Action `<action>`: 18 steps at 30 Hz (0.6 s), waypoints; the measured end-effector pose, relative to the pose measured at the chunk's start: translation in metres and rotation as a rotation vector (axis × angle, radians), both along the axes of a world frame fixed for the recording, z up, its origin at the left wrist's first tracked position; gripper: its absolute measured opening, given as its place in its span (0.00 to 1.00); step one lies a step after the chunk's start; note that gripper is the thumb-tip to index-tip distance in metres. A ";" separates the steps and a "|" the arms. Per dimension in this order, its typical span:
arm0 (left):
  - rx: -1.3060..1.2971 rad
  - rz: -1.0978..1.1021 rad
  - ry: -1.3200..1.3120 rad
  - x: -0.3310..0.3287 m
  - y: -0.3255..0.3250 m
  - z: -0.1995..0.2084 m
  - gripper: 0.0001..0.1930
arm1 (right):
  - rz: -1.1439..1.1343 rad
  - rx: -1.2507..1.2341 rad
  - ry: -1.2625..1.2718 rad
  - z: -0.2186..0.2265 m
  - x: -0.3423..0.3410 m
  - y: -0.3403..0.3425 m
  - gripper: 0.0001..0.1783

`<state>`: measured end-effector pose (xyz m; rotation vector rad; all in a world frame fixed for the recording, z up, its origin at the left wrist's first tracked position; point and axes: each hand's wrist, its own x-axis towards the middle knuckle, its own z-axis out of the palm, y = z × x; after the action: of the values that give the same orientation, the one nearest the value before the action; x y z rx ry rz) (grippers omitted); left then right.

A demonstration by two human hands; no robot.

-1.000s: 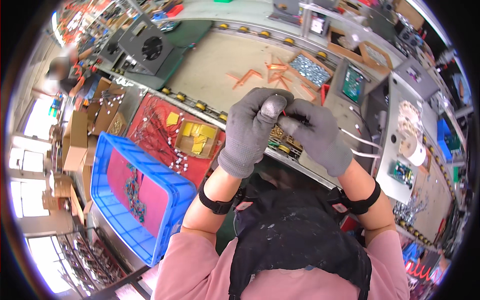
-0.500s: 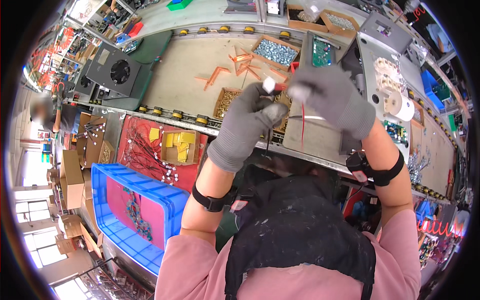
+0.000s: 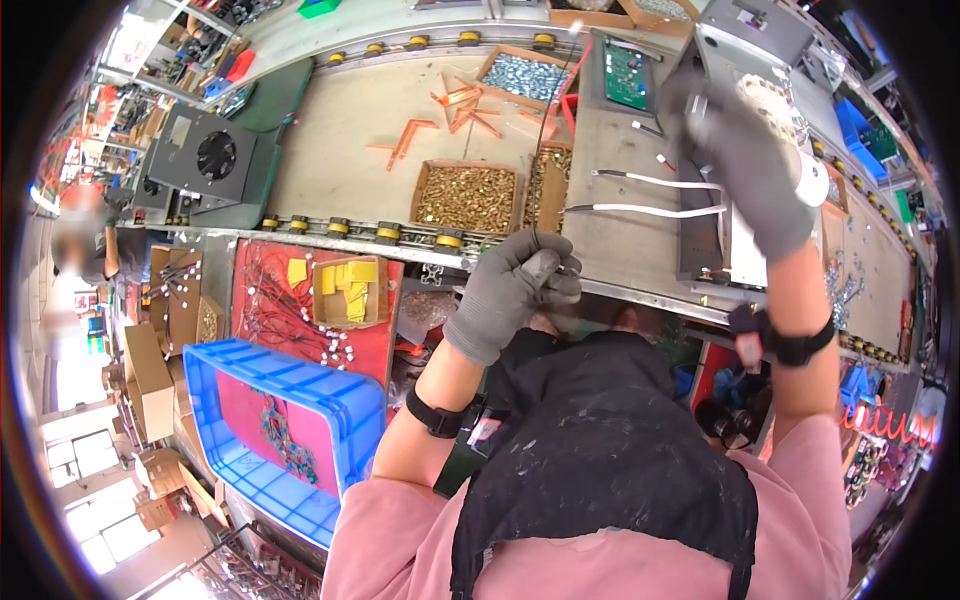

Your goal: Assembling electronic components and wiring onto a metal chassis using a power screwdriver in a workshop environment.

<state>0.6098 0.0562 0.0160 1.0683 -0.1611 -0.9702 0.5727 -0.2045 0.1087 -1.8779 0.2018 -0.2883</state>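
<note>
- Clock directions run from the left hand, gloved in grey, and here it is with the fingers curled closed, gripping a thin dark wire
- Up goes that wire towards twelve o'clock, bending a little to one, with a small blurred white end at the top and a red wire beside its upper stretch
- Over at two o'clock, the right hand, also gloved, a real blur; I cannot tell if it grips anything or stands open
- Two white cables lie between the hands, the lower cable at two o'clock
- Green circuit board at one o'clock, silver screws at twelve
- Brass-coloured bits fill a tray at eleven, copper strips lying beyond them
- Grey fan box way out at ten, yellow pieces at nine, and the blue bin rounds into eight o'clock
</note>
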 end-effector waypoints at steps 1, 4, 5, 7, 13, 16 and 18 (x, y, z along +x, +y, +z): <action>-0.037 0.006 0.028 0.001 -0.006 0.000 0.17 | 0.019 0.125 0.027 -0.014 -0.020 0.011 0.12; 0.042 -0.017 0.002 -0.004 -0.026 -0.002 0.16 | -0.054 0.466 0.148 -0.045 -0.070 0.038 0.12; 0.059 -0.040 0.019 -0.007 -0.034 -0.003 0.16 | -0.101 0.482 0.241 -0.052 -0.082 0.040 0.13; 0.095 -0.119 -0.021 -0.014 -0.050 -0.004 0.11 | -0.148 0.443 0.341 -0.061 -0.101 0.040 0.16; 0.144 -0.163 -0.056 -0.065 -0.102 0.003 0.11 | -0.180 0.040 0.269 -0.070 -0.148 0.021 0.19; 0.215 -0.159 -0.159 -0.096 -0.126 0.006 0.11 | -0.163 -0.061 0.289 -0.074 -0.174 0.000 0.20; 0.223 -0.181 -0.161 -0.119 -0.141 0.005 0.10 | -0.110 0.026 0.344 -0.077 -0.196 -0.020 0.21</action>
<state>0.4913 -0.0850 0.0209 1.3554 -0.2910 -1.0818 0.3768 -0.2241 0.0313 -1.8837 0.5403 -0.0338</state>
